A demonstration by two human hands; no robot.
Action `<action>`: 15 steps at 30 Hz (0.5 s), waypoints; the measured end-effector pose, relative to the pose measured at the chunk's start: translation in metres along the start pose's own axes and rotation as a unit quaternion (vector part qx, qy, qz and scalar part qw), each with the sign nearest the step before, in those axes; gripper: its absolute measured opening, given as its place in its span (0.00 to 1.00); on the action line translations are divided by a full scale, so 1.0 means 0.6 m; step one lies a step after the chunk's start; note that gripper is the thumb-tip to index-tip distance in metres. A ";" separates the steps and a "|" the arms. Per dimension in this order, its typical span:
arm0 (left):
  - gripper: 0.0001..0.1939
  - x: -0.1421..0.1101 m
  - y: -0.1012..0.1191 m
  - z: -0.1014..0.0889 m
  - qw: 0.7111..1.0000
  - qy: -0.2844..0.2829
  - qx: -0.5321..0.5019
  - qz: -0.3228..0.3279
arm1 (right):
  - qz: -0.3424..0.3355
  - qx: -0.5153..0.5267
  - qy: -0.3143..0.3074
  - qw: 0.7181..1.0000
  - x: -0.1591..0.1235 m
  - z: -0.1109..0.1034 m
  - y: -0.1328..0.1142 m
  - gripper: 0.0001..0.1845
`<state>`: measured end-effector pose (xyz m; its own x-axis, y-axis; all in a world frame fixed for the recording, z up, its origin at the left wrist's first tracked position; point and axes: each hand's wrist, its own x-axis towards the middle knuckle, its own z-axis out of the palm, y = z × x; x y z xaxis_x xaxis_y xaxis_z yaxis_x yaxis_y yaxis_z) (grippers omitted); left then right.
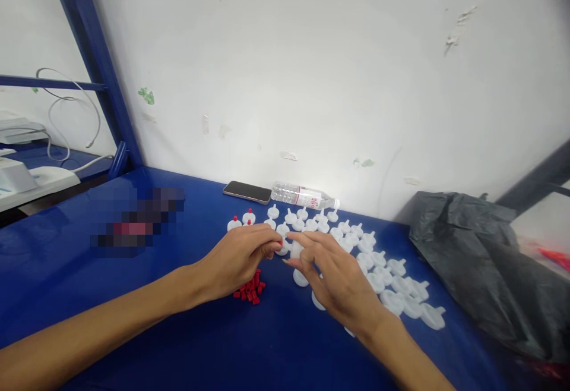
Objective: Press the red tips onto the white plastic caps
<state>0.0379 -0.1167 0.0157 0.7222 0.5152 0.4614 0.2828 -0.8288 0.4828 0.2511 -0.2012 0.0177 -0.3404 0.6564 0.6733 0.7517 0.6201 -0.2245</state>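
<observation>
My left hand (244, 251) is closed in a pinch, with a bit of a small red cap (281, 241) showing at the fingertips. Facing it, my right hand (332, 269) grips a white plastic spouted lid (296, 251), its thumb and fingers partly covering it. The cap and the lid's spout are close together; I cannot tell whether they touch. Loose red caps (250, 291) lie in a pile below my left hand. Several white spouted lids (383, 278) spread out beyond and right of my right hand. Behind my left hand, a few lids (234, 224) wear red caps.
A phone (247, 192) and a clear plastic bottle (304, 195) lie along the wall on the blue table (178, 343). A black plastic bag (481, 272) slumps at the right. To the left are a blurred-out item (138, 221) and a blue metal frame (100, 52).
</observation>
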 end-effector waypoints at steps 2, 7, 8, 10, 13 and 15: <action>0.15 0.002 0.010 -0.004 1.000 0.000 -0.005 -0.002 | -0.021 -0.010 0.016 1.000 0.001 0.001 0.000 0.16; 0.12 0.012 0.022 -0.014 0.998 -0.019 0.031 -0.053 | -0.034 -0.065 -0.010 0.997 0.009 -0.003 0.010 0.12; 0.11 0.013 0.020 -0.017 0.997 -0.028 0.048 -0.056 | -0.025 -0.079 -0.027 0.996 0.010 -0.004 0.014 0.14; 0.10 0.013 0.013 -0.022 0.993 -0.055 0.088 -0.050 | 0.010 -0.102 -0.060 0.993 0.010 -0.007 0.023 0.18; 0.07 0.009 -0.001 -0.030 0.985 -0.109 0.125 -0.042 | 0.077 -0.118 -0.076 0.987 0.007 -0.010 0.041 0.21; 0.06 0.005 -0.008 -0.034 0.982 -0.141 0.118 -0.046 | 0.098 -0.127 -0.068 0.985 0.005 -0.011 0.052 0.21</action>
<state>0.0258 -0.1064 0.0299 0.8227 0.5380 0.1836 0.4706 -0.8257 0.3112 0.2771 -0.1830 0.0172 -0.2334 0.8153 0.5299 0.9216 0.3592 -0.1468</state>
